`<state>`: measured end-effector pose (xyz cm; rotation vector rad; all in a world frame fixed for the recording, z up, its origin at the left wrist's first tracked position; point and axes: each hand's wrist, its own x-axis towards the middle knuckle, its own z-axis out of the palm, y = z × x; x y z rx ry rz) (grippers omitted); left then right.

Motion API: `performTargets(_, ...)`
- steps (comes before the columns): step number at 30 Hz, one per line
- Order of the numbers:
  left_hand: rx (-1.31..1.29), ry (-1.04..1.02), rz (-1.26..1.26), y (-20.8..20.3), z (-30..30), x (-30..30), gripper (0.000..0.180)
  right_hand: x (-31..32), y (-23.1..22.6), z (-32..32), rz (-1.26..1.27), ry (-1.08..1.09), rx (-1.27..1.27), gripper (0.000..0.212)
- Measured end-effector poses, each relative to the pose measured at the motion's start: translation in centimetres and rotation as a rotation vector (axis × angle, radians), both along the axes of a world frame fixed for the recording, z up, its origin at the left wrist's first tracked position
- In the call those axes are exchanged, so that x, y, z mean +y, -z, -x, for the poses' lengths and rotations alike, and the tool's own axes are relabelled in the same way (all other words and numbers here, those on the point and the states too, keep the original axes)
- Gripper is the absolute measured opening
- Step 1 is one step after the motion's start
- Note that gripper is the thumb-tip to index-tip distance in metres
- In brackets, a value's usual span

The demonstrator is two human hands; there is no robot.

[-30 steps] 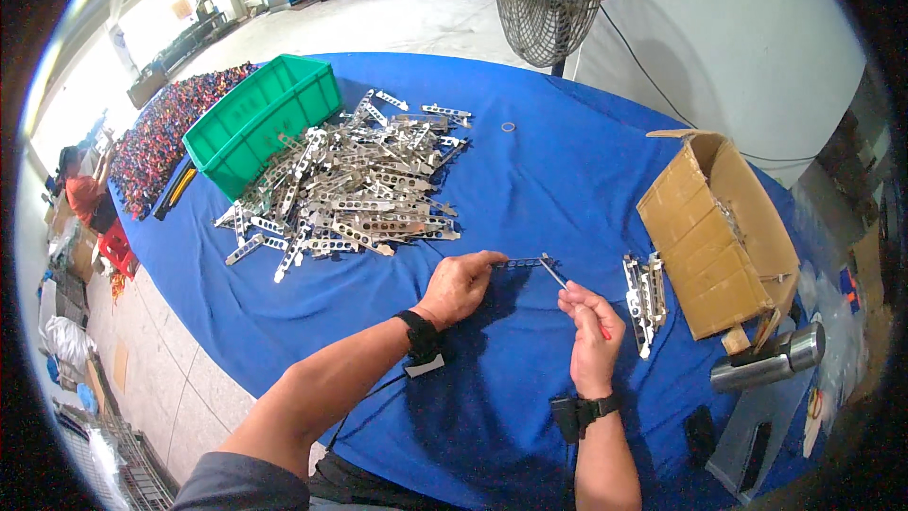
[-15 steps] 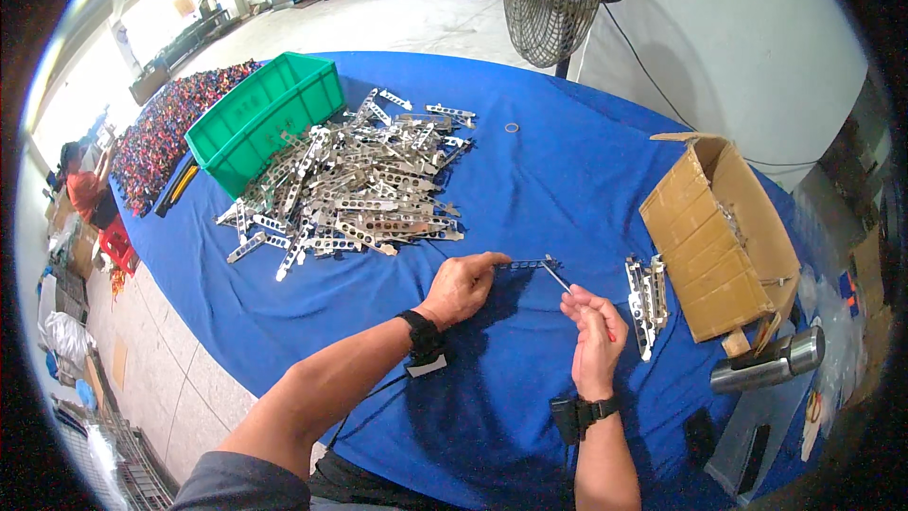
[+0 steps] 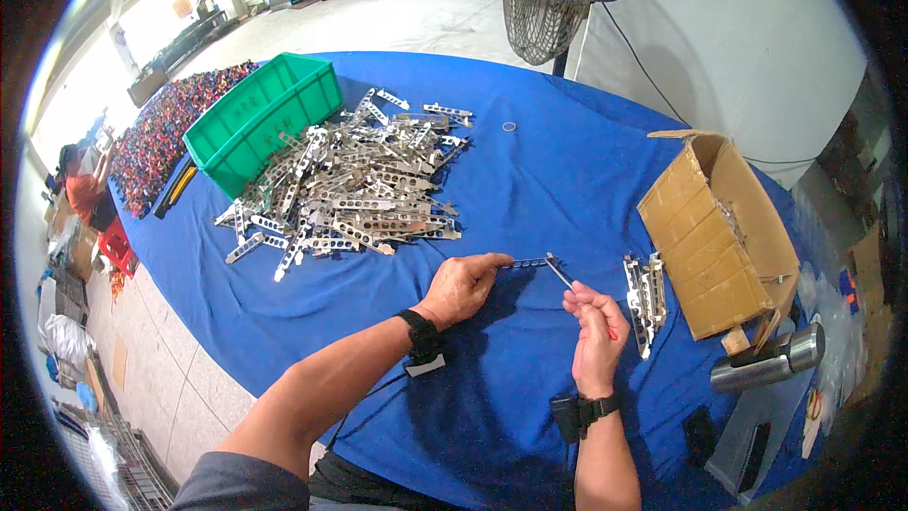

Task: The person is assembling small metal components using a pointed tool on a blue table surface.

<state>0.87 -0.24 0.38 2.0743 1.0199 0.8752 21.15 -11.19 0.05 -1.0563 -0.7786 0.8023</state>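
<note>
My left hand [image 3: 461, 290] is closed in a pinch on one end of a perforated metal strip [image 3: 529, 263], held above the blue cloth. My right hand [image 3: 596, 329] is wrapped round a slim rod-shaped hand tool [image 3: 560, 273]; a bit of red shows at its handle end. The tool's tip meets the far right end of the strip, though the exact contact is too small to make out. To the left and farther back lies a big heap of similar metal strips [image 3: 364, 185]. A small bundle of strips [image 3: 645, 305] rests to the right of my right hand.
A green plastic crate [image 3: 274, 123] leans against the heap, near a mound of multicoloured small parts [image 3: 175, 123]. On the right stand an open cardboard box [image 3: 695, 241] and a steel flask [image 3: 768, 361] on its side. Behind the table is a fan [image 3: 546, 0]. Another person [image 3: 83, 187] sits far left.
Almost nothing differs. Both hands keep their grip, with the tool tip still at the strip's end; the whole view has shifted very slightly.
</note>
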Motion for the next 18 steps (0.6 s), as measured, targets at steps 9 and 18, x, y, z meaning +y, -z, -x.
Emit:
performTargets(9,-0.012,0.007,-0.036,0.3,0.1,0.2,0.026,0.1,-1.0,0.8,-0.022,0.035,0.089,0.016)
performTargets(18,0.003,0.013,-0.041,0.1,0.1,0.1,0.026,0.0,-0.9,0.6,0.009,0.003,0.016,0.019)
